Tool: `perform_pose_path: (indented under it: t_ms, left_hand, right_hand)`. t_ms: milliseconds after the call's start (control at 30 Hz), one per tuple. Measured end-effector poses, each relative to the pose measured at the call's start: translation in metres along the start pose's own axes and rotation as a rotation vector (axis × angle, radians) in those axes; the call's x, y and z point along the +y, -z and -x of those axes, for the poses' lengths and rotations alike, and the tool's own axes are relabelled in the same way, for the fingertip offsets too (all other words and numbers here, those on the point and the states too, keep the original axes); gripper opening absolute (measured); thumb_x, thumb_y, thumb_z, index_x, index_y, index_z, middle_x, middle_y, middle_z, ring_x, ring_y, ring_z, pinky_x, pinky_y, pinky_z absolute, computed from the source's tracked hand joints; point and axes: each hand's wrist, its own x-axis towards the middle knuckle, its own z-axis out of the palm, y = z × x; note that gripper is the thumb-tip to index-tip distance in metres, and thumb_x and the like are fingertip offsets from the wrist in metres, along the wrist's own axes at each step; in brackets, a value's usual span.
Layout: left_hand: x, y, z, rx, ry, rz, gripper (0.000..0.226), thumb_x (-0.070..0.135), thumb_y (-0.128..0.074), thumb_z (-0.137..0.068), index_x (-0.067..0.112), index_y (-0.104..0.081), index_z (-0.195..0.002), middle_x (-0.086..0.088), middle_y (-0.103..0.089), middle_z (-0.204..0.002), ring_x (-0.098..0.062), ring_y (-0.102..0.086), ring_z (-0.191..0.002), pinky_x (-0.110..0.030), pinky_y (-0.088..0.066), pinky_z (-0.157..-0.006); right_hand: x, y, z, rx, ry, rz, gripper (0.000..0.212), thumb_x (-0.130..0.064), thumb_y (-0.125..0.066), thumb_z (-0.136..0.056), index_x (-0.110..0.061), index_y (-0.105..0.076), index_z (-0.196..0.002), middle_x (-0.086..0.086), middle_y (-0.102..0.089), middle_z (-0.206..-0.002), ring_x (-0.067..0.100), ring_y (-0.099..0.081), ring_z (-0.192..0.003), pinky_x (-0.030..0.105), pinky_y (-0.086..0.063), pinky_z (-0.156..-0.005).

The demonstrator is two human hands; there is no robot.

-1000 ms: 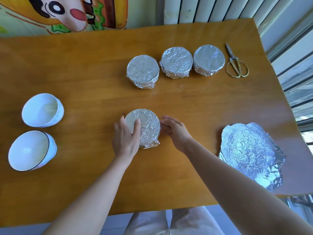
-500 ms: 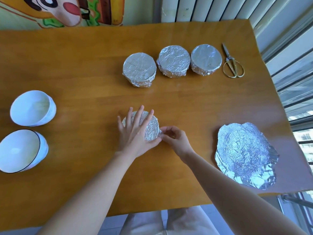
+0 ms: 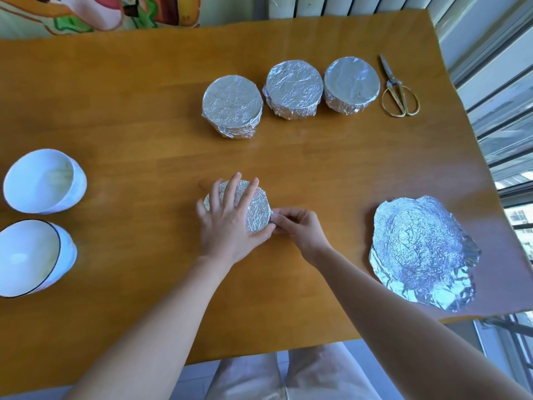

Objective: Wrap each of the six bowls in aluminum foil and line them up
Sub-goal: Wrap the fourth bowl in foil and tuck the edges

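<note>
The foil-covered bowl sat on the worktop directly beneath your left hand, whose fingers lay spread flat across its top, holding it down. Your right hand pinched the foil at the bowl's rim, just beside the left thumb. By my reading you were tucking the fourth bowl's wrap. Three wrapped bowls stood in a row well beyond your fingers, with scissors at its right end. The next move likely called for crimping the remaining rim, then carrying the bowl to the row's left end. Loose foil sheets lay right of your right hand, and two bare bowls sat far left.
</note>
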Motion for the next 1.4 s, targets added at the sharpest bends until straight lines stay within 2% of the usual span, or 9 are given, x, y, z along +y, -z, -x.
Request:
perform_pose_path:
  t_ms: [67, 200, 333, 467, 733, 1067, 1167, 1300, 1400]
  left_hand:
    - [0.0, 0.0, 0.0, 0.001, -0.002, -0.006, 0.089, 0.08, -0.042, -0.076, 0.039, -0.026, -0.152, 0.003, -0.025, -0.16, -0.032, -0.027, -0.142, -0.055, -0.032, -0.099]
    - [0.0, 0.001, 0.0, -0.008, -0.002, -0.01, 0.089, 0.081, -0.04, -0.076, 0.039, -0.025, -0.153, 0.003, -0.024, -0.16, -0.032, -0.026, -0.142, -0.055, -0.032, -0.1]
    - [0.0, 0.0, 0.0, -0.01, 0.012, -0.014, 0.089, 0.081, -0.041, -0.076, 0.039, -0.025, -0.153, 0.003, -0.025, -0.16, -0.032, -0.027, -0.142, -0.055, -0.032, -0.099]
    - [0.0, 0.0, -0.001, -0.001, 0.014, -0.017, 0.089, 0.08, -0.039, -0.076, 0.038, -0.027, -0.152, 0.002, -0.026, -0.16, -0.033, -0.029, -0.141, -0.054, -0.032, -0.098]
    - [0.002, 0.0, 0.0, 0.01, 0.019, -0.016, 0.088, 0.082, -0.036, -0.076, 0.038, -0.028, -0.152, 0.002, -0.027, -0.159, -0.033, -0.03, -0.14, -0.054, -0.032, -0.098]
    - [0.0, -0.002, -0.001, 0.008, 0.015, -0.033, 0.087, 0.085, -0.031, -0.08, 0.038, -0.026, -0.153, 0.002, -0.026, -0.16, -0.032, -0.029, -0.141, -0.054, -0.032, -0.097]
    - [0.001, -0.001, -0.001, 0.013, 0.014, -0.031, 0.087, 0.084, -0.031, -0.08, 0.038, -0.026, -0.153, 0.001, -0.027, -0.159, -0.032, -0.03, -0.14, -0.054, -0.033, -0.097]
    - [0.001, -0.002, -0.001, 0.008, 0.016, -0.033, 0.087, 0.084, -0.032, -0.08, 0.038, -0.025, -0.153, 0.002, -0.026, -0.16, -0.032, -0.029, -0.141, -0.054, -0.032, -0.097]
    - [0.001, -0.002, -0.001, 0.008, 0.023, -0.037, 0.087, 0.083, -0.032, -0.08, 0.038, -0.026, -0.153, 0.002, -0.026, -0.159, -0.032, -0.029, -0.14, -0.054, -0.032, -0.097]
  right_hand:
    - [-0.001, 0.0, -0.001, -0.009, -0.01, -0.03, 0.017, 0.0, -0.064, -0.092, 0.008, -0.071, -0.105, 0.023, -0.073, -0.1, 0.024, -0.07, -0.086, 0.033, -0.058, -0.084]
    - [-0.006, -0.001, -0.006, 0.007, -0.044, -0.028, 0.021, 0.004, -0.066, -0.088, 0.01, -0.068, -0.108, 0.031, -0.069, -0.1, 0.023, -0.069, -0.077, 0.028, -0.059, -0.076]
    - [-0.01, -0.004, -0.006, 0.046, -0.032, -0.006, 0.007, 0.005, -0.069, -0.086, 0.001, -0.067, -0.092, 0.015, -0.067, -0.081, 0.013, -0.067, -0.065, 0.023, -0.058, -0.066]
    - [-0.007, -0.008, -0.003, 0.129, 0.028, 0.063, 0.009, 0.003, -0.072, -0.084, -0.005, -0.07, -0.08, 0.006, -0.068, -0.072, 0.013, -0.066, -0.062, 0.028, -0.06, -0.067]
    - [0.011, -0.01, 0.007, 0.102, 0.143, 0.21, 0.025, 0.009, -0.064, -0.082, -0.005, -0.07, -0.102, 0.01, -0.074, -0.098, 0.021, -0.07, -0.091, 0.028, -0.056, -0.084]
    - [0.004, -0.003, 0.0, 0.098, 0.153, 0.329, 0.02, 0.0, -0.072, -0.082, -0.02, -0.073, -0.084, -0.005, -0.074, -0.08, 0.005, -0.067, -0.074, 0.016, -0.05, -0.071]
    - [-0.001, 0.001, -0.002, 0.056, 0.146, 0.314, 0.024, 0.0, -0.073, -0.083, -0.023, -0.073, -0.081, -0.004, -0.074, -0.082, 0.008, -0.068, -0.076, 0.019, -0.052, -0.074]
    - [-0.001, 0.006, -0.003, 0.001, 0.129, 0.29, 0.016, 0.0, -0.071, -0.086, -0.015, -0.075, -0.089, 0.001, -0.075, -0.088, 0.008, -0.07, -0.082, 0.019, -0.052, -0.079]
    - [-0.005, 0.009, -0.005, -0.043, 0.088, 0.284, 0.01, -0.001, -0.069, -0.088, -0.003, -0.074, -0.096, 0.001, -0.074, -0.085, 0.002, -0.067, -0.074, 0.015, -0.049, -0.074]
